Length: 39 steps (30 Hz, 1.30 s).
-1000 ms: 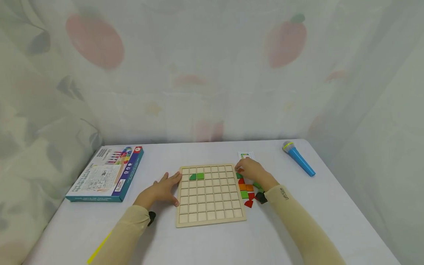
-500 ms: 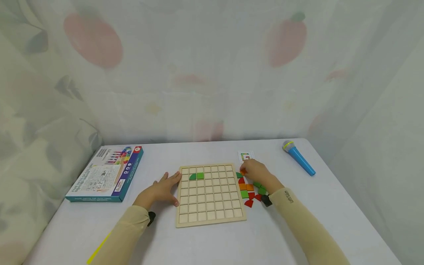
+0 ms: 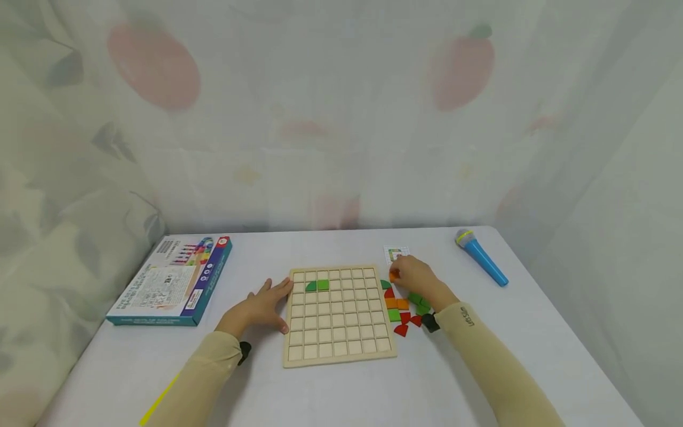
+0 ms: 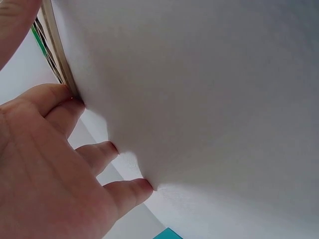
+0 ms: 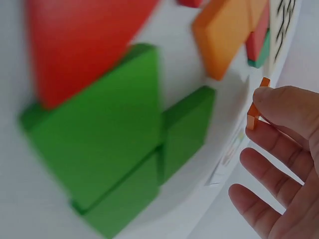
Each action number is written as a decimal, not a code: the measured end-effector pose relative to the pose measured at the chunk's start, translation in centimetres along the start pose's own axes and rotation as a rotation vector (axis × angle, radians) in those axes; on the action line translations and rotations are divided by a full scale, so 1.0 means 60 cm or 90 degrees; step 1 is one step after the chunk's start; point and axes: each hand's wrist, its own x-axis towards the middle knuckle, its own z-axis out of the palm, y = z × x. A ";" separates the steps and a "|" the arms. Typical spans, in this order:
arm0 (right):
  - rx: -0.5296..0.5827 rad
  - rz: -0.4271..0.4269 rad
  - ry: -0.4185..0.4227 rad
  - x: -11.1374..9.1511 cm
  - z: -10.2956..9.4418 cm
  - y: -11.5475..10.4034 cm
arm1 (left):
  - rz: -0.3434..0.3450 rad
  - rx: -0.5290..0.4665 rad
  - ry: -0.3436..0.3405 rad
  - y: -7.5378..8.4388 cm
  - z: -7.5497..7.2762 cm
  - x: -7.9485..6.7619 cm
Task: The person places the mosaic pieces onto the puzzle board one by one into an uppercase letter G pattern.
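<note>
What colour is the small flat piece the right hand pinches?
The small flat piece is orange, clearest in the right wrist view.

The right hand (image 3: pixel 418 280) covers part of the card (image 3: pixel 391 253) just beyond it, and its thumb hides part of the pinched orange piece (image 5: pixel 253 111), whose outline cannot be told. In the right wrist view, a red piece (image 5: pixel 84 45) near that hand is blurred and cut off above. Left of the left hand (image 3: pixel 259 308), fine print on the box (image 3: pixel 169 280) is too small to read.
</note>
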 end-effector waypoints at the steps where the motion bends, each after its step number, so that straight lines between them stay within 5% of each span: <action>1: -0.002 -0.009 0.008 0.001 0.000 -0.001 | 0.000 0.000 -0.001 -0.001 0.001 0.000; 8: 0.004 -0.083 0.066 0.018 -0.002 -0.034 | 0.002 0.005 0.001 0.000 0.003 0.000; 26: -0.014 -0.177 0.010 0.069 0.008 -0.173 | -0.002 -0.009 0.004 -0.005 0.009 0.005; 39: -0.031 -0.171 -0.015 0.074 0.035 -0.190 | 0.002 0.003 0.008 -0.002 0.005 -0.002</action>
